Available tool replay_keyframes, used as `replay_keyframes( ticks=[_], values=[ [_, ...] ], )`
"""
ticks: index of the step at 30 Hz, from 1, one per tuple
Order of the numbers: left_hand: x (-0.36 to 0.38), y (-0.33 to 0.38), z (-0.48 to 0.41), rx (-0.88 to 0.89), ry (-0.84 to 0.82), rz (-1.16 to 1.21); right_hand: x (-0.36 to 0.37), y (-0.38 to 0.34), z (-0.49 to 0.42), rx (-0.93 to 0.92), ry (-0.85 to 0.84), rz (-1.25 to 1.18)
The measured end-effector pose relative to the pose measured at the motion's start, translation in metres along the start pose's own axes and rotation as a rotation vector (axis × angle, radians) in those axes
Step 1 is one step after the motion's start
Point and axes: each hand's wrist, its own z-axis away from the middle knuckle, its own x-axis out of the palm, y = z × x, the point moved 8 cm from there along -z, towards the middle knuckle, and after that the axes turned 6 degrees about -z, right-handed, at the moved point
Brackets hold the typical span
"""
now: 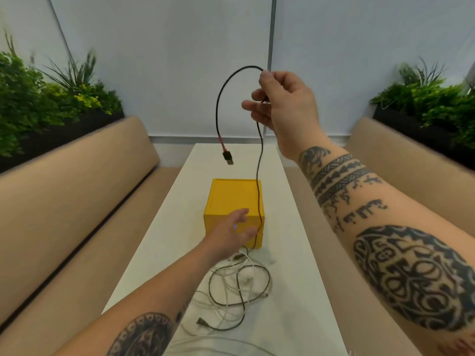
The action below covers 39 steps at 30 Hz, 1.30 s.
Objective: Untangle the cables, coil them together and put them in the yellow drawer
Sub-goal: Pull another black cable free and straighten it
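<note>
Several cables (239, 286) sit in a loose tangle at the lower centre of the white table (295, 253), so I'd say we're at the untangling bit. Just beyond, the left hand (231, 232) reaches with fingers spread at the front of the yellow drawer (231, 196). It's too blurry to tell if it touches the black cable (259, 163). That one runs near-vertical up to the right hand (285, 104), which pinches it at upper centre, then arches over so the USB plug (228, 158) points down. Next up is probably easing its lower end out of the pile.
</note>
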Motion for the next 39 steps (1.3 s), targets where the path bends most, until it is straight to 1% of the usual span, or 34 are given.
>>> replay_keyframes(
  ticks=[4, 6, 8, 10, 12, 13, 14, 15, 17, 19, 20, 22, 24, 26, 28, 29, 31, 33, 35, 37, 39],
  values=[
    [0.028, -0.022, -0.002, -0.086, -0.040, 0.056, 0.001, -0.023, 0.007, 0.009, -0.051, -0.165],
    [0.034, -0.027, -0.005, -0.135, -0.025, 0.153, -0.004, -0.029, 0.009, 0.018, -0.059, -0.212],
    [0.030, -0.025, -0.006, -0.179, 0.026, 0.387, -0.010, -0.033, 0.012, 0.023, -0.054, -0.229],
    [0.017, -0.023, -0.010, -0.202, 0.079, 0.795, -0.020, -0.034, 0.013, 0.026, -0.033, -0.238],
    [-0.003, -0.025, -0.014, -0.214, 0.112, 1.209, -0.035, -0.034, 0.014, 0.024, 0.025, -0.199],
    [-0.015, -0.028, -0.017, -0.214, 0.142, 1.342, -0.046, -0.032, 0.013, 0.024, 0.072, -0.160],
    [-0.028, -0.030, -0.019, -0.207, 0.170, 1.417, -0.058, -0.027, 0.013, 0.032, 0.127, -0.113],
    [-0.042, -0.035, -0.022, -0.197, 0.213, 1.437, -0.070, -0.020, 0.013, 0.051, 0.180, -0.071],
    [-0.068, -0.042, -0.023, -0.195, 0.305, 1.395, -0.094, 0.005, 0.016, 0.122, 0.257, -0.022],
    [-0.085, -0.044, -0.018, -0.227, 0.391, 1.284, -0.116, 0.041, 0.022, 0.228, 0.307, 0.007],
    [-0.090, -0.041, -0.013, -0.227, 0.409, 1.224, -0.125, 0.061, 0.028, 0.290, 0.324, 0.028],
    [-0.090, -0.030, -0.005, -0.189, 0.393, 1.148, -0.138, 0.099, 0.042, 0.399, 0.340, 0.056],
    [-0.080, -0.016, 0.000, -0.150, 0.331, 1.148, -0.144, 0.132, 0.057, 0.488, 0.323, 0.089],
    [-0.069, -0.005, 0.006, -0.138, 0.292, 1.139, -0.146, 0.159, 0.073, 0.566, 0.260, 0.193],
    [-0.062, 0.001, 0.009, -0.108, 0.290, 1.062, -0.144, 0.178, 0.087, 0.630, 0.153, 0.343],
    [-0.059, 0.003, 0.011, -0.085, 0.290, 0.992, -0.144, 0.185, 0.092, 0.652, 0.125, 0.393],
    [-0.053, 0.007, 0.015, -0.062, 0.286, 0.884, -0.142, 0.192, 0.098, 0.692, 0.141, 0.424],
    [-0.044, 0.013, 0.018, -0.054, 0.257, 0.857, -0.134, 0.190, 0.098, 0.677, 0.152, 0.520],
    [-0.035, 0.022, 0.020, -0.035, 0.227, 0.779, -0.112, 0.180, 0.092, 0.596, 0.072, 0.649],
    [-0.026, 0.030, 0.021, -0.012, 0.226, 0.607, -0.084, 0.171, 0.093, 0.575, -0.050, 0.641],
    [-0.021, 0.039, 0.021, 0.021, 0.239, 0.461, -0.064, 0.170, 0.096, 0.657, -0.107, 0.515]
  ],
)
